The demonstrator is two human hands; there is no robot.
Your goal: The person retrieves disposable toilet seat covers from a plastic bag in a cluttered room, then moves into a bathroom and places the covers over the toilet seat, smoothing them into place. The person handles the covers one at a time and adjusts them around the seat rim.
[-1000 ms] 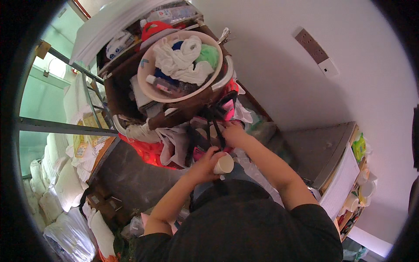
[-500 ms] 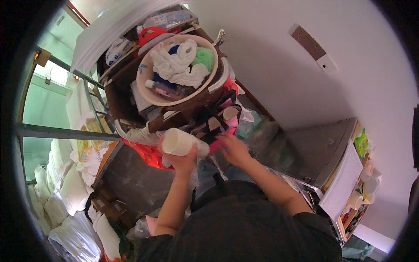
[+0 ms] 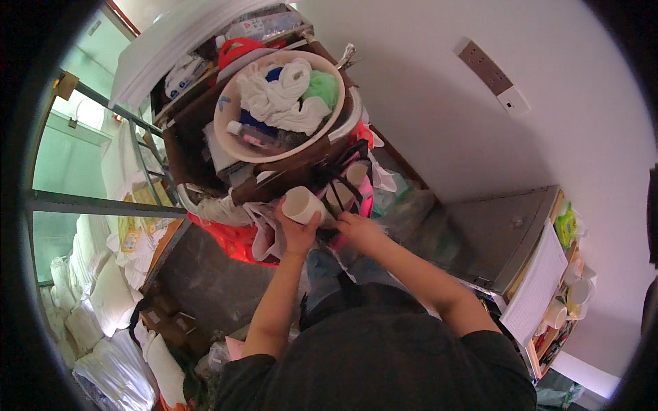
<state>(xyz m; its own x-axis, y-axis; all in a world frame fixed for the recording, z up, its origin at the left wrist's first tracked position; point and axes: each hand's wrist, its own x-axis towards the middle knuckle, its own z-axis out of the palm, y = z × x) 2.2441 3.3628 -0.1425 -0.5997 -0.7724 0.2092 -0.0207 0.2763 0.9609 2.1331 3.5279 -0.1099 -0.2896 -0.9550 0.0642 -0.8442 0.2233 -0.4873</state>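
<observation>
My left hand (image 3: pixel 299 231) is wrapped round a white cup (image 3: pixel 302 205), whose round open end tilts up toward me. It looks like the end of a stack, but the lower part is hidden. Beside it hangs a black and pink bag (image 3: pixel 368 194) on the trolley's near side, with other pale cups (image 3: pixel 354 174) standing in it behind black straps. My right hand (image 3: pixel 358 231) is closed at the bag's near edge, fingertips pinching the black edge or strap. A white plastic bag (image 3: pixel 264 236) hangs just left of my left hand.
Beyond my hands stands a brown cloth-sided trolley (image 3: pixel 179 154) bearing a cream basin (image 3: pixel 225 131) of white cloths, a green scrubber and a bottle. A red bag (image 3: pixel 223 238) hangs at its near left. To the right is a grey metal cabinet (image 3: pixel 490 236); a bed frame (image 3: pixel 110 206) is at left.
My left hand has turned the cup from lying sideways to more upright and moved it right, against the bag. My right hand has shifted slightly left and nearer, closing at the bag's edge.
</observation>
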